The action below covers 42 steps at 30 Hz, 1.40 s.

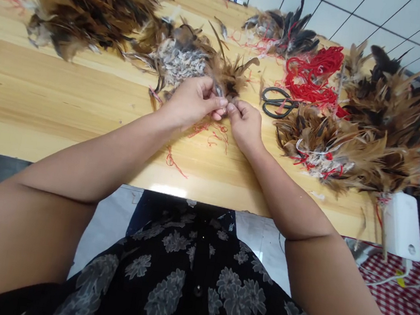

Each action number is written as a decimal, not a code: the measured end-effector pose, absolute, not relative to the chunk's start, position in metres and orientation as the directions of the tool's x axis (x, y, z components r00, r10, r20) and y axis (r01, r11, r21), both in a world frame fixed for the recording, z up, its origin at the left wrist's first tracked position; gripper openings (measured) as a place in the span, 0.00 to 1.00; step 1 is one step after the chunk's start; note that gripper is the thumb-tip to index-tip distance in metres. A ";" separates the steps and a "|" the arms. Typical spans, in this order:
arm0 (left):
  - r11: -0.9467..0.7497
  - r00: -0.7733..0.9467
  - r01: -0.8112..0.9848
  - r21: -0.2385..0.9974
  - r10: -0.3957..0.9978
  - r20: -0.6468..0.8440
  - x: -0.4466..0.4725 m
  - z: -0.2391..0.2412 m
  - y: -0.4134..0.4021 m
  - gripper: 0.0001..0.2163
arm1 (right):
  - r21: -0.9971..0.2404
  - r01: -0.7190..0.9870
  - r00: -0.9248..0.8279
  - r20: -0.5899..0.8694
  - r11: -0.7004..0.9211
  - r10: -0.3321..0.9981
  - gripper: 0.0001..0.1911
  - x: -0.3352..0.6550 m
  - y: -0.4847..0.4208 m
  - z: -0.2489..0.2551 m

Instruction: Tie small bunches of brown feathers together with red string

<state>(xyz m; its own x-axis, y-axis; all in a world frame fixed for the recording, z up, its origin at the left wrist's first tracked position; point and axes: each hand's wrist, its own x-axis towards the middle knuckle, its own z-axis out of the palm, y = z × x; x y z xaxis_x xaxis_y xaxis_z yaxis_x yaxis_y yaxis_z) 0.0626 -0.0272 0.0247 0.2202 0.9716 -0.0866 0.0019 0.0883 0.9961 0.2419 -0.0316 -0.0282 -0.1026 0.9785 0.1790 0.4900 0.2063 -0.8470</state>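
Note:
My left hand (198,101) and my right hand (244,123) meet above the wooden table, fingertips nearly touching. Both pinch at the base of a small brown feather bunch (235,75), whose tips fan out beyond the fingers. A bit of grey fluff shows at the left fingers; the exact grip is partly hidden by the hands. Right behind my left hand lies a larger feather pile (180,59) with pale fluffy quill ends. Short red thread scraps (216,136) lie on the wood below the hands.
Black-handled scissors (278,103) and a heap of red cord (315,73) lie to the right. Big feather piles (95,0) stand at the back left and a tied feather bundle (329,143) at right. A white power bank (403,226) sits near the table's right front edge.

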 end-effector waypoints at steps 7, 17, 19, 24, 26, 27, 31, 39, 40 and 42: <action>-0.020 0.218 0.160 0.987 0.976 -0.015 0.055 0.019 -0.025 0.17 | -0.857 0.469 -0.126 0.174 0.213 0.977 0.27 0.243 -0.026 -0.033; -0.022 0.224 0.199 0.980 0.974 -0.023 0.052 0.030 -0.025 0.22 | -0.868 0.426 -0.243 0.161 0.254 0.957 0.31 0.244 -0.025 -0.031; -0.013 0.220 0.205 0.979 0.975 -0.033 0.052 0.032 -0.026 0.23 | -0.831 0.497 -0.223 0.154 0.248 0.963 0.25 0.245 -0.024 -0.033; -0.015 0.283 0.182 0.983 0.959 -0.037 0.048 0.028 -0.026 0.18 | -0.741 0.632 -0.164 0.158 0.227 0.974 0.15 0.245 -0.024 -0.039; -0.024 0.273 0.189 0.982 0.961 -0.029 0.047 0.025 -0.024 0.19 | -0.711 0.666 -0.163 0.154 0.224 0.974 0.14 0.244 -0.025 -0.038; -0.023 0.263 0.198 0.980 0.964 -0.030 0.048 0.024 -0.024 0.20 | -0.698 0.679 -0.167 0.152 0.225 0.974 0.14 0.243 -0.026 -0.037; 0.019 0.252 0.181 0.983 0.966 -0.065 0.050 0.028 -0.025 0.21 | -0.660 0.713 -0.191 0.142 0.237 0.971 0.15 0.241 -0.030 -0.033; 0.057 0.307 0.110 0.992 0.948 -0.089 0.050 0.035 -0.028 0.17 | -0.652 0.704 -0.232 0.164 0.281 0.959 0.13 0.242 -0.033 -0.031; 0.056 0.315 0.100 0.993 0.945 -0.085 0.050 0.034 -0.028 0.17 | -0.666 0.691 -0.236 0.161 0.282 0.958 0.13 0.243 -0.033 -0.030; 0.053 0.321 0.084 0.995 0.944 -0.077 0.052 0.031 -0.026 0.19 | -0.702 0.657 -0.246 0.146 0.275 0.958 0.14 0.245 -0.032 -0.029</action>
<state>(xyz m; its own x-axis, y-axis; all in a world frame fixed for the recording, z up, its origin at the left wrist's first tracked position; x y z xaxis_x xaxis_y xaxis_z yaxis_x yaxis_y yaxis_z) 0.0517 -0.0255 0.0307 0.3206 0.9440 -0.0775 0.0841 0.0531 0.9950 0.2445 -0.0323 -0.0289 -0.2458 0.9583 0.1456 0.6571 0.2752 -0.7018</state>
